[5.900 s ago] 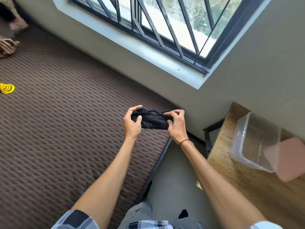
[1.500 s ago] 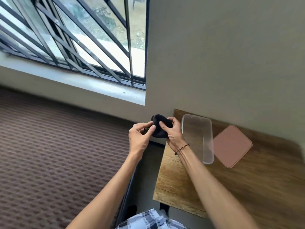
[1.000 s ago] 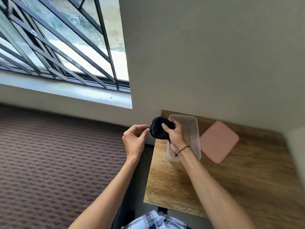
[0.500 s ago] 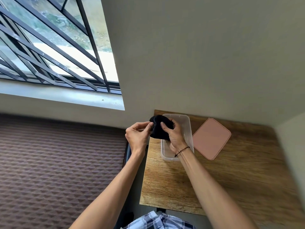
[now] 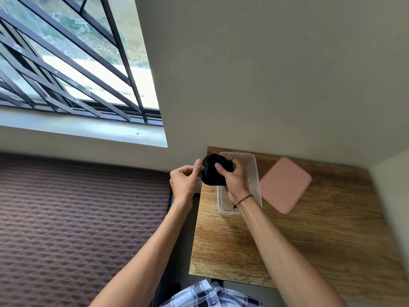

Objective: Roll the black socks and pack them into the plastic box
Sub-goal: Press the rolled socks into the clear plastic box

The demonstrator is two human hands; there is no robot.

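I am watching both hands working a rolled bundle of black socks (image 5: 215, 171) in the air, over the far left corner of the plastic box (image 5: 254, 173). The right hand (image 5: 232, 177) is clamping the bundle, thumb across its front face and fingers wrapped behind. The left hand (image 5: 186, 178) is pinching at the bundle's left edge with its fingertips, so both are closed on the fabric.

The box is standing open on the wooden counter (image 5: 287, 240), its long axis running away from me toward the wall, with its pink lid (image 5: 285, 185) lying just beside it on the right. I am reading the box as empty, though the right wrist is hiding part of its floor.

The relation that matters: the bundle is hanging above and slightly left of the box mouth, partly overlapping the far left rim. The right hand is the nearer one, already sitting over the opening; the left is hovering outside the box, past the counter's edge. I am judging the roll as nearly finished, so the drop calls for a short move right and down, led by the right hand. Loosening the grip too soon could let the roll spring open.
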